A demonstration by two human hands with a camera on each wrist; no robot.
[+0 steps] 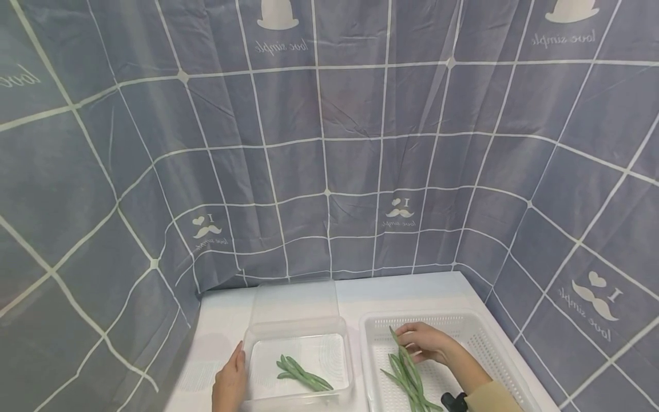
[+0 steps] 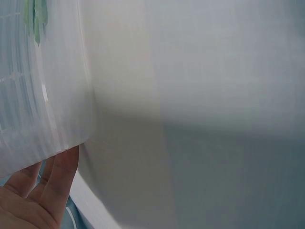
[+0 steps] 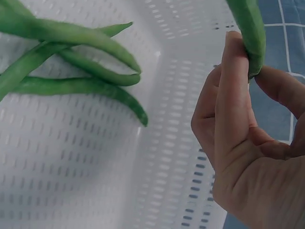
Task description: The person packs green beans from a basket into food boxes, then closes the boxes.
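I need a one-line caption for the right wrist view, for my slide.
Right-hand grip pinching one green bean over a white basket where other beans lie.

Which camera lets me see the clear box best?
The head view: it looks down into the box, showing nearly all of it and the beans inside. The left wrist view shows only part of it; the right wrist view, none.

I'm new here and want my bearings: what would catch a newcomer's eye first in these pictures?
Probably the grey-blue checked cloth with mirror-reversed writing, filling most of the head view. Then the green beans: several in the white basket at lower right, where the right hand pinches one bean, and a few in the clear box left of it, which the left hand touches.
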